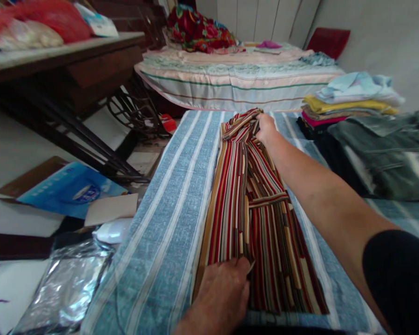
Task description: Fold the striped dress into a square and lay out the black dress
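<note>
A striped dress [268,242] in red, brown, cream and black lies lengthwise on the blue-and-white striped cloth [153,209]. It appears folded narrow, with a belt-like strip of the same fabric across its middle. At its far end the fabric is bunched, and my right hand [265,128] is closed on the edge there, arm stretched out. My left hand [225,286] is near the lower end, fingers curled in a pinch on the dress; a bit of pale edge shows by the fingertips. The left fingertips are partly hidden.
To the right stand a stack of folded clothes [349,109] and a dark grey denim garment [387,153]. Behind is a bed [237,79] with a red floral blanket [199,30]. A sewing-machine table [104,53] is at left, above a blue box [77,188] and a plastic packet [66,284].
</note>
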### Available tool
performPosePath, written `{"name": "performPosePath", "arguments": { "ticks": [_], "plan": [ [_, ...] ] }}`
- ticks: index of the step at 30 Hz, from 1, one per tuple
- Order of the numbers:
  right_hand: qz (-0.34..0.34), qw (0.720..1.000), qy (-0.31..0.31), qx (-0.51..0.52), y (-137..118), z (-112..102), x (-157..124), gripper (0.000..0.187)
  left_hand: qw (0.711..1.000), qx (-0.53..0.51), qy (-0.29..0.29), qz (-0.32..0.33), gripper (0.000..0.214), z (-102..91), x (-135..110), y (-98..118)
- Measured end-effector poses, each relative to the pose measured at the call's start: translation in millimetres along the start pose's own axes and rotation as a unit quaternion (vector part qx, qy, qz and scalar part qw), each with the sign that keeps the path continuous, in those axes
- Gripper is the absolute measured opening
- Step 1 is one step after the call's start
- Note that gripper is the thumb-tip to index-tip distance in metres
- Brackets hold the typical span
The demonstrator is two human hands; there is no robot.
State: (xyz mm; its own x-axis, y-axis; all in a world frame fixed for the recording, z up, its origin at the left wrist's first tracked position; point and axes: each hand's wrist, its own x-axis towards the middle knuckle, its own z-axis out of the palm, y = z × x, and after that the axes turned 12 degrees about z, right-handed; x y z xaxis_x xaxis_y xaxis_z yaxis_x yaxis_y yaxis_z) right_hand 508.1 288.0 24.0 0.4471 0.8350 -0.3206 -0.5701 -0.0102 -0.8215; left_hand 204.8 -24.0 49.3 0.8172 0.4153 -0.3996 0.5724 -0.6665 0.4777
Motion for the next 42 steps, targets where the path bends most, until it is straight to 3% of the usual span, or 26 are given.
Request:
{"name": "performPosePath", "arguments": {
  "ticks": [4, 9, 14, 22, 28, 31, 34, 36, 39, 42],
  "plan": [
    [0.004, 0.998, -0.016, 0.065, -1, -1, -1, 0.005, 1.000, 0.027, 0.016, -0.003, 0.024, 6.2, -1, 4],
    [0.003, 0.991, -0.062, 0.121, -4, -9, -5, 0.009, 0.995, 0.050, 0.063, 0.059, 0.030, 21.2, -6, 4],
    [0.028, 0.989, -0.045, 0.140, 2, -20, -11, 0.013, 0.989, 0.037, 0.102, 0.103, 0.030, 32.0, -12, -5],
    [0.012, 0.985, -0.049, 0.163, 5, -28, -17, 0.023, 0.987, 0.040, 0.097, 0.125, 0.030, 34.5, -15, -8],
    [0.007, 0.983, -0.059, 0.172, 8, -21, -14, 0.020, 0.988, 0.046, 0.055, 0.139, 0.034, 51.5, -6, -22],
    [0.007, 0.983, -0.060, 0.173, 10, -22, -12, 0.018, 0.985, 0.002, 0.072, 0.158, 0.031, 47.0, -11, -25],
    [0.010, 0.984, -0.054, 0.169, 13, -27, -13, 0.019, 0.975, -0.086, 0.137, 0.152, 0.023, 34.2, -21, -24],
    [0.013, 0.985, -0.049, 0.164, 15, -33, -14, 0.021, 0.956, -0.107, 0.239, 0.130, 0.017, 28.5, -26, -26],
    [0.009, 0.990, -0.029, 0.138, 16, -39, -15, 0.021, 0.910, -0.029, 0.400, 0.100, 0.018, 30.4, -28, -35],
    [-0.001, 0.994, -0.007, 0.111, 14, -45, -15, 0.019, 0.900, 0.094, 0.417, 0.082, 0.026, 41.9, -26, -45]
  ]
}}
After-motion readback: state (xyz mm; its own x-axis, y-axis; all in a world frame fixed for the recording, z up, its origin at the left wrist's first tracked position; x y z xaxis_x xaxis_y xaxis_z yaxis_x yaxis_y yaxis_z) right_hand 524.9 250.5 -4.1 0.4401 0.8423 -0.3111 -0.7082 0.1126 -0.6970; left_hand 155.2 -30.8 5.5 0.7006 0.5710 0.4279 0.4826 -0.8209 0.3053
